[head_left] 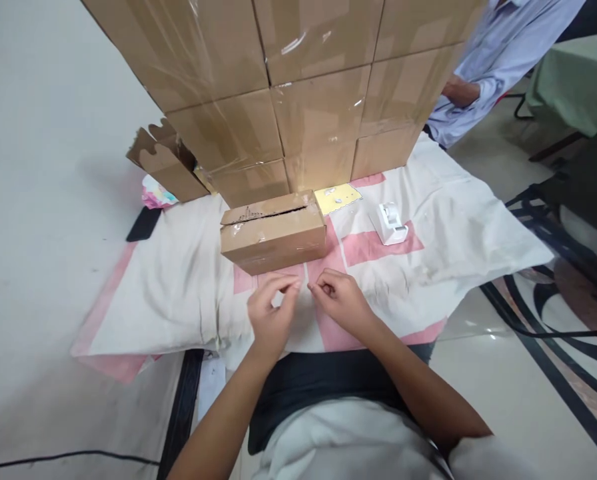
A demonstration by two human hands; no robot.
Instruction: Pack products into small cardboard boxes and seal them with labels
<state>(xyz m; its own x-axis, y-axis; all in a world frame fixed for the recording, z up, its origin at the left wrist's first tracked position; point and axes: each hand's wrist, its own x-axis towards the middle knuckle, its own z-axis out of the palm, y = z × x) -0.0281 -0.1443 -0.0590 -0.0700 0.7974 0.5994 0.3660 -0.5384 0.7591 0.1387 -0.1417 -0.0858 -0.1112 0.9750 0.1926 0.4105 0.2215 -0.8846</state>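
My left hand and my right hand are held close together above the cloth, just in front of a small cardboard box. Thumb and forefinger are pinched on each hand, and the two pinches nearly meet. Anything between the fingertips is too small or too clear to make out. The box is apart from both hands; its top flaps meet at a dark, uneven seam, with shiny tape on its front. A white tape dispenser stands to the right, on a pink patch of the cloth.
Taped cardboard boxes form a tall stack behind the small box. An open carton, a black phone-like slab and a yellow sheet lie around it. A person in a pale shirt stands at the right beyond the cloth-covered table.
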